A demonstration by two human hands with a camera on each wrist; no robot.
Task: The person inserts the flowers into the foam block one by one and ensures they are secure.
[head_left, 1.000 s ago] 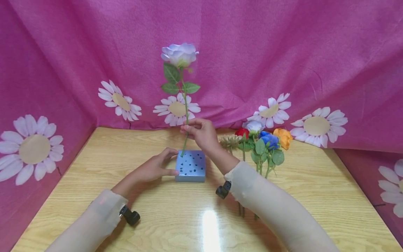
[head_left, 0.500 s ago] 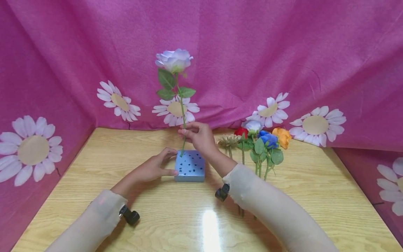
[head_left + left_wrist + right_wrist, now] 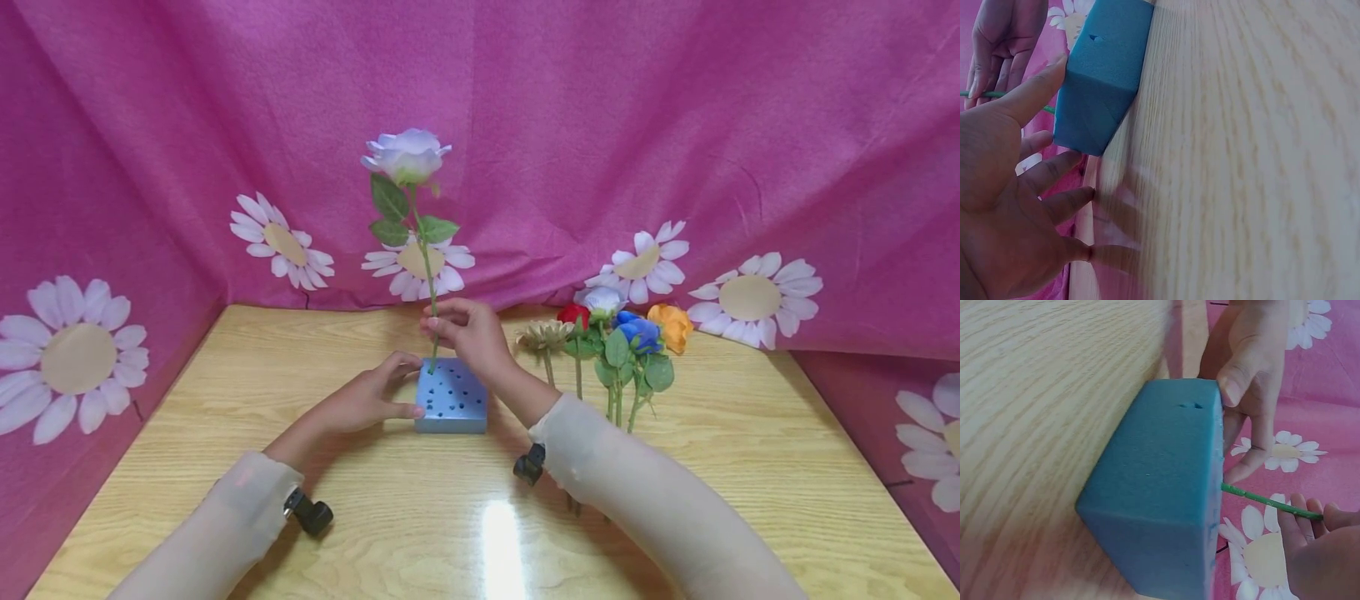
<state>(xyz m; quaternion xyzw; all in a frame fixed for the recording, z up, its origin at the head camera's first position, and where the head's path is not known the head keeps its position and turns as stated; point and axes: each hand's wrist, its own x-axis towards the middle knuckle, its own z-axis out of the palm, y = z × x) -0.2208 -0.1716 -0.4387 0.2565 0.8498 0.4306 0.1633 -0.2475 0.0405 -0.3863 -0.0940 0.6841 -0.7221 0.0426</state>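
The right hand (image 3: 474,335) pinches the stem (image 3: 430,275) of 1 pale flower (image 3: 408,157) blooming above it; the left hand (image 3: 369,400) grips the blue block (image 3: 459,392) just to its right, where the stem's foot meets the top. Insertion appears underway; the next move likely calls for steady downward pressure.

The table (image 3: 375,525) is light wood with thin lines, and a white shine (image 3: 502,542) shows at 6 o'clock. A blue block (image 3: 452,398) with little holes sits near the middle, toward 11 o'clock. At 1 o'clock lie a tan flower (image 3: 545,335), a red flower (image 3: 573,314), a white flower (image 3: 602,300), a blue flower (image 3: 640,331) and an orange flower (image 3: 671,327).
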